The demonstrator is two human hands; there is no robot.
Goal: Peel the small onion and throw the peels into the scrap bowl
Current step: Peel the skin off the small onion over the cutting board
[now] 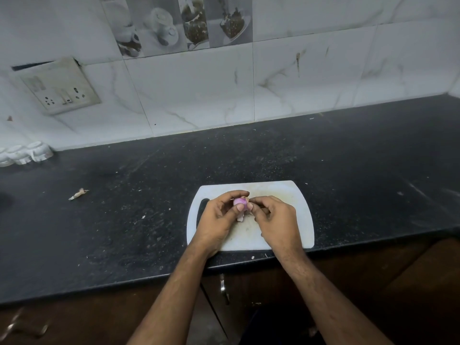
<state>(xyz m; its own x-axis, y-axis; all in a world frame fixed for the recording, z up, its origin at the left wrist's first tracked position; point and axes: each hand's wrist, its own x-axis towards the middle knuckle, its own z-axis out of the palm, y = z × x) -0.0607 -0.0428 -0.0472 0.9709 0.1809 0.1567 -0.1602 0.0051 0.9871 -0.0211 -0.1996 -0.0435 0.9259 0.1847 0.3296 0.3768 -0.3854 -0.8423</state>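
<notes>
A small purple onion [240,201] is held just above the white cutting board [296,202]. My left hand [219,217] grips it from the left, thumb pressed on its front. My right hand [276,217] pinches the onion's right side with its fingertips, where a pale strip of peel [241,217] hangs down loose. Most of the onion is hidden between the fingers. No scrap bowl shows in the view.
The board lies at the front edge of a black speckled counter [348,158]. A loose peel scrap [79,193] lies on the counter far left. White cups [27,153] stand at the back left by the tiled wall. A socket plate [59,87] hangs on the wall.
</notes>
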